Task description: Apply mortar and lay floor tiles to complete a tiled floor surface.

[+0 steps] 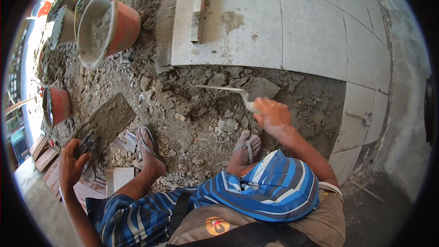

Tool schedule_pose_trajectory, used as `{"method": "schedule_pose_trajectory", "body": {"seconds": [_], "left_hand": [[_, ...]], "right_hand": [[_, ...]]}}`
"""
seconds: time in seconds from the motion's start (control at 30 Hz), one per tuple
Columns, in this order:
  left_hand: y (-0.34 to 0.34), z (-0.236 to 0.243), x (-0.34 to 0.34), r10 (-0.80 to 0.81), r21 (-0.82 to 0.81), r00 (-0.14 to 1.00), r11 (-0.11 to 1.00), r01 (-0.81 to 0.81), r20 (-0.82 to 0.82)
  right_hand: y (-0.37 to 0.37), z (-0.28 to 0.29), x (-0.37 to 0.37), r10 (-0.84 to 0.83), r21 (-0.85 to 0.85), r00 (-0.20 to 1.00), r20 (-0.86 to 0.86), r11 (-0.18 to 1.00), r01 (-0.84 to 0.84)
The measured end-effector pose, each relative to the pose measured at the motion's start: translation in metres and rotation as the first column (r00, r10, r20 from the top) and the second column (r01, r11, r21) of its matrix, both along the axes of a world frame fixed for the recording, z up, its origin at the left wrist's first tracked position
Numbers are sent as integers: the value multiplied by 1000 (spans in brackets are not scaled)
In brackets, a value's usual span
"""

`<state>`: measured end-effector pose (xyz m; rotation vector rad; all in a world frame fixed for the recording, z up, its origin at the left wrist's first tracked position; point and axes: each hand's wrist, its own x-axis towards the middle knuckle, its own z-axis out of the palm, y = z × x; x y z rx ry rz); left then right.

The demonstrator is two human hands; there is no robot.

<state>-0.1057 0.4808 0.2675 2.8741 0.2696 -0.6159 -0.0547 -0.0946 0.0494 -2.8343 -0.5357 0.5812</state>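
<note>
My left hand (71, 162) is closed round the dark handle of a plastering float (109, 118). The float's flat rectangular blade is coated in grey mortar and tilts over the rubble at the left. My right hand (274, 116) grips the handle of a trowel (222, 88), its thin blade seen edge-on and pointing left. The trowel is just above lumpy wet mortar (258, 87), near the front edge of the laid pale floor tiles (311, 27). Whether its blade touches the mortar, I cannot tell.
A mortar-caked red bucket (123, 26) stands at the upper left, a smaller red bucket (59, 105) below it. A wooden bar (198, 13) lies on the tiles. A hammer-like tool (360, 117) rests on the right-hand tiles. My sandalled feet stand on loose rubble (192, 142).
</note>
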Motion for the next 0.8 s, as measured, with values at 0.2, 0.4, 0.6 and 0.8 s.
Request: {"method": "schedule_pose_trajectory", "body": {"seconds": [0.2, 0.4, 0.6, 0.8], "left_hand": [[-20, -4, 22, -50, -38, 997, 998, 48, -55], [-42, -3, 51, -310, 6, 951, 951, 310, -13], [-53, -8, 76, -325, 59, 937, 941, 334, -126], [-77, -23, 124, -533, -7, 842, 845, 534, -85]], "right_hand": [[-109, -15, -3, -173, -171, 981, 93, 967, 187], [-80, -34, -92, -265, -92, 961, -79, 962, 257], [-64, 8, -134, -650, 177, 758, 55, 753, 634], [-16, 33, -134, -619, 277, 737, -274, 683, 676]]}}
